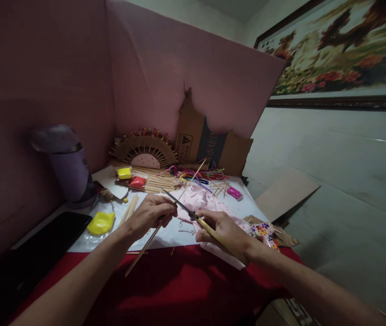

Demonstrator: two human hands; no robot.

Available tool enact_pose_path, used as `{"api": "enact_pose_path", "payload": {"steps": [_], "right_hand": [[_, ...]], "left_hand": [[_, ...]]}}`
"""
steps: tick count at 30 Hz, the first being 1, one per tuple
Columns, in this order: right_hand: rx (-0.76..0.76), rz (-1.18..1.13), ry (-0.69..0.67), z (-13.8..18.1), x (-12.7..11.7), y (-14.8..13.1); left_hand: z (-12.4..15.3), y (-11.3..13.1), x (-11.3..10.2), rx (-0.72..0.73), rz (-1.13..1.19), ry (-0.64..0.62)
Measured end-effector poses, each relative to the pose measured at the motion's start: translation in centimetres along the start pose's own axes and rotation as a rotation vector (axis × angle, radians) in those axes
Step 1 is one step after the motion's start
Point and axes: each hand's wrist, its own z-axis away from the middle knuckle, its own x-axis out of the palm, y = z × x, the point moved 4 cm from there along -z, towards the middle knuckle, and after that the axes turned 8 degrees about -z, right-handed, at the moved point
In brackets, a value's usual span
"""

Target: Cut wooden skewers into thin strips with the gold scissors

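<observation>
My left hand (pixel 155 212) is closed on a thin wooden stick (pixel 193 178), which runs slantwise from lower left to upper right through the fingers. In my right hand (pixel 225 228) is a pair of scissors (pixel 188 210) with light-coloured handles. The blades point up and left and cross the stick close to my left fingertips; whether they touch it I cannot tell. Beneath both hands lie a white sheet (pixel 166 237) and a pink spotted cloth (pixel 193 199). Several short stick pieces (pixel 220 188) are scattered beyond the right hand.
At the back stand a cardboard fan shape (pixel 145 145) set with sticks and a torn cardboard piece (pixel 193 131). Yellow clay (pixel 101 222), a red clay packet (pixel 137 182), a purple tumbler (pixel 69 167) and a black phone (pixel 64 230) are on the left. A magenta packet (pixel 235 193) lies right.
</observation>
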Motion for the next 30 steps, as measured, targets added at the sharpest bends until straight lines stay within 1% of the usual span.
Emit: {"api": "enact_pose_path", "payload": {"steps": [2,4,5,7,9,11,14,16,17,19,20,21,22,23,24,27,30], "right_hand": [[-0.004,-0.025,-0.032,-0.3,-0.3,0.4],[0.025,-0.025,-0.066,-0.6,-0.8,1.0],[0.058,0.007,-0.066,-0.8,-1.0,1.5],[0.144,0.137,-0.015,-1.0,-1.5,2.5],[0.201,0.308,0.067,-1.2,-1.9,3.6],[0.182,0.479,0.120,-1.4,-1.8,4.2],[0.045,0.765,0.116,-1.6,-1.2,3.6],[-0.072,0.919,0.143,-1.7,-0.9,1.8],[-0.138,0.961,0.189,-1.6,-1.0,0.6],[-0.320,0.976,0.388,-1.4,-1.3,-2.4],[-0.448,0.990,0.448,-1.2,-1.2,-3.8],[-0.544,1.010,0.460,-1.2,-1.0,-4.9],[-0.608,1.030,0.453,-1.3,-0.8,-5.6],[-0.644,1.053,0.414,-1.5,-0.7,-5.9],[-0.649,1.072,0.360,-1.8,-0.5,-5.9],[-0.600,1.104,0.211,-2.7,-0.5,-5.0],[-0.567,1.090,0.159,-3.3,-0.8,-4.2]], "left_hand": [[-0.1,0.0,-0.4,0.014,-0.013,0.066],[-0.2,0.0,-1.3,0.015,-0.007,0.166],[-0.2,0.0,-1.8,0.010,0.006,0.222],[-0.2,0.0,-2.7,-0.003,0.048,0.311],[-0.2,0.1,-3.0,-0.002,0.081,0.330],[-0.3,0.3,-2.8,0.018,0.080,0.286],[-0.2,0.5,-2.0,0.056,0.027,0.193],[0.0,0.7,-1.5,0.081,-0.040,0.153],[0.1,0.8,-1.2,0.101,-0.082,0.141],[0.3,1.2,-0.9,0.158,-0.180,0.131],[0.5,1.4,-0.7,0.188,-0.237,0.126],[0.6,1.6,-0.5,0.219,-0.297,0.121],[0.7,1.7,-0.3,0.245,-0.358,0.116],[0.8,1.8,-0.2,0.267,-0.420,0.111],[0.9,1.9,0.0,0.286,-0.480,0.107],[1.0,2.0,0.4,0.324,-0.613,0.103],[0.9,1.8,0.6,0.340,-0.656,0.096]]}}
